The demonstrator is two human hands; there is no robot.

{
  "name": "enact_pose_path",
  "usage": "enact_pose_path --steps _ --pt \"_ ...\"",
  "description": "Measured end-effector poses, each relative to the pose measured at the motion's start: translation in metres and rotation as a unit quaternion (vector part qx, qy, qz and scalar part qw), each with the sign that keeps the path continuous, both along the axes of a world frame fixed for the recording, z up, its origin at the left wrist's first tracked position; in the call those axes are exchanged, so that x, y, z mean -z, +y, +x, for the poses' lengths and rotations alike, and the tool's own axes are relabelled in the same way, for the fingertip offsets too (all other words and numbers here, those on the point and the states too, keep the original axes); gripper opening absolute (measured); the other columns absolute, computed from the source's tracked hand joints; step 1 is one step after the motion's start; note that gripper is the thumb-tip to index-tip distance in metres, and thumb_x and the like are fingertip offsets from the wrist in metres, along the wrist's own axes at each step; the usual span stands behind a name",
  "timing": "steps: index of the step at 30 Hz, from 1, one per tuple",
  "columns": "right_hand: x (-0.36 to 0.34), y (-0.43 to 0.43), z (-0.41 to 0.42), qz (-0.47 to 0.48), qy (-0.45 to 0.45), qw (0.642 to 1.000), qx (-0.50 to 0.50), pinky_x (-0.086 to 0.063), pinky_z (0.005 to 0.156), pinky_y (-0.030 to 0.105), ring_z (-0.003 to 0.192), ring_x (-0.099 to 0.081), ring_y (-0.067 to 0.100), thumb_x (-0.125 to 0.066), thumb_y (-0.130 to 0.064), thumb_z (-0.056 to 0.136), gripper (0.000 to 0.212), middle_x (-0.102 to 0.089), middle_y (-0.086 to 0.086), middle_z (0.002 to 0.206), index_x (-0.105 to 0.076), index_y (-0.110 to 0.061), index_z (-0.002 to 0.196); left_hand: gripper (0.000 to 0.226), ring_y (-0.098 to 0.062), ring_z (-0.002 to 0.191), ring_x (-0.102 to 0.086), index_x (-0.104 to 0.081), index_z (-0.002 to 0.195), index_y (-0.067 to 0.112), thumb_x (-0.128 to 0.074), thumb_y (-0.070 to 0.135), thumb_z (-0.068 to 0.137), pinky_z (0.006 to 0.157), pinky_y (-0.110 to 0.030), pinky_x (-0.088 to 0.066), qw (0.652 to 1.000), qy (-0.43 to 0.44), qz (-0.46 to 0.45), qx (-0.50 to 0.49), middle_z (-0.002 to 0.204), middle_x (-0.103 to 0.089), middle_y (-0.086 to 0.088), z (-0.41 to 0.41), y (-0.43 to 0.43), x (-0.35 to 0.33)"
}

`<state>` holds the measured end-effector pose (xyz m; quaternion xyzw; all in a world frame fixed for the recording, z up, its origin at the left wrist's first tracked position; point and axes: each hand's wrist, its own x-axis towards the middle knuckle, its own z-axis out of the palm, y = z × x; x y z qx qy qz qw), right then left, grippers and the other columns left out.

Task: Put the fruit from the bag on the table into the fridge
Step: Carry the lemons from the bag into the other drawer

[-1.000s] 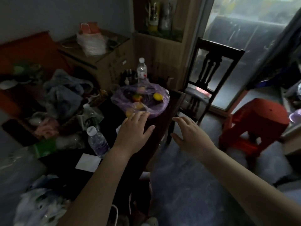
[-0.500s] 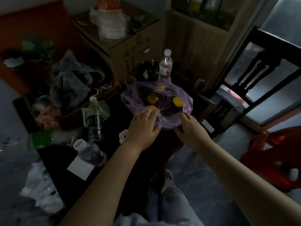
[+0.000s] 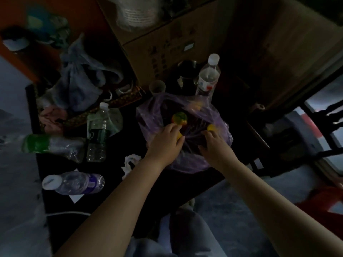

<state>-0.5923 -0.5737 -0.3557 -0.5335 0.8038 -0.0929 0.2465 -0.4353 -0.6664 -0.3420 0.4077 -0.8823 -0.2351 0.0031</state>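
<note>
Fruit lies in a translucent purple plastic bag (image 3: 149,115) that sits on the dark tabletop (image 3: 111,210), its mouth spread wide. In the middle of the bag rests a round fruit blotched red, green and yellow (image 3: 179,118); a small yellow fruit (image 3: 212,127) lies toward the bag's right side, and an orange-yellow one (image 3: 197,105) shows dimly through the plastic at its far side. The left hand (image 3: 165,143) is on the bag's near left part, fingertips against the blotched fruit, with another yellow fruit (image 3: 179,135) peeping out between thumb and forefinger; in this dim light I cannot tell whether it grasps that fruit or only covers it. The right hand (image 3: 215,147) is on the bag's near right part, just beside the small yellow fruit, fingers curled down into the plastic and grasping it, with creases running toward it. Behind the bag stand a clear water bottle with a white cap (image 3: 207,76), a dark metal mug (image 3: 187,71), a small cloudy cup (image 3: 157,87) and, farther back, a brown cardboard box (image 3: 167,43). Left of the bag a clear bottle with a dark green label (image 3: 97,132) stands upright. Farther left of the bag, a green-labelled bottle (image 3: 48,145) lies on its side. A purple-labelled bottle (image 3: 74,182) lies on its side nearer than the bag and to its left. A crumpled white scrap (image 3: 130,162) lies just beside the bag's near left edge.
</note>
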Motion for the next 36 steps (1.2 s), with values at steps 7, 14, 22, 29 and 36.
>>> enact_pose_path --steps 7,14,22,29,36 --pt "0.024 -0.022 -0.029 0.018 0.021 0.999 -0.045 -0.031 0.108 0.039 0.139 -0.025 0.027 -0.049 -0.025 0.094 0.057 -0.029 0.009 0.149 -0.03 -0.011 0.145 0.042 -0.02 0.127 -0.041 -0.041 0.139 0.016 -0.041 0.027 0.099 0.098 -0.034 -0.04 0.999 -0.032 0.019 -0.024 0.143 -0.038 -0.001 -0.023 -0.015 0.02" --pt "0.04 -0.03 -0.053 0.033 0.052 0.996 -0.058 -0.025 0.111 0.041 0.138 -0.026 0.029 -0.053 -0.024 0.091 0.06 -0.032 0.01 0.149 -0.031 -0.011 0.145 0.039 -0.023 0.12 -0.047 -0.046 0.135 0.014 -0.045 0.015 0.096 0.094 -0.031 -0.037 0.997 -0.049 0.041 -0.039 0.138 -0.042 -0.003 -0.036 -0.027 0.038" --pt "0.051 -0.033 -0.069 0.043 0.032 0.998 -0.037 -0.037 0.1 0.044 0.13 -0.038 0.035 -0.058 -0.015 0.085 0.059 -0.042 0.014 0.141 -0.039 -0.008 0.139 0.042 -0.024 0.118 -0.042 -0.051 0.127 0.015 -0.053 0.005 0.086 0.093 -0.04 -0.042 0.994 -0.101 0.022 -0.045 0.127 -0.045 -0.003 -0.034 -0.035 0.06" --pt "0.055 -0.036 -0.071 0.059 0.032 0.998 -0.02 -0.037 0.1 0.043 0.128 -0.039 0.035 -0.063 -0.016 0.082 0.068 -0.041 0.013 0.141 -0.034 -0.011 0.143 0.051 -0.022 0.126 -0.034 -0.041 0.135 0.019 -0.05 0.003 0.087 0.095 -0.037 -0.036 0.991 -0.128 -0.002 -0.031 0.135 -0.04 -0.001 -0.03 -0.035 0.062" --pt "0.045 -0.035 -0.061 0.014 0.043 0.999 -0.007 -0.039 0.096 0.044 0.123 -0.043 0.036 -0.067 -0.02 0.079 0.064 -0.045 0.011 0.138 -0.041 -0.011 0.137 0.051 -0.02 0.128 -0.035 -0.038 0.139 0.023 -0.052 0.012 0.091 0.092 -0.044 -0.042 0.993 -0.109 0.018 -0.034 0.137 -0.038 0.004 -0.026 -0.032 0.052"
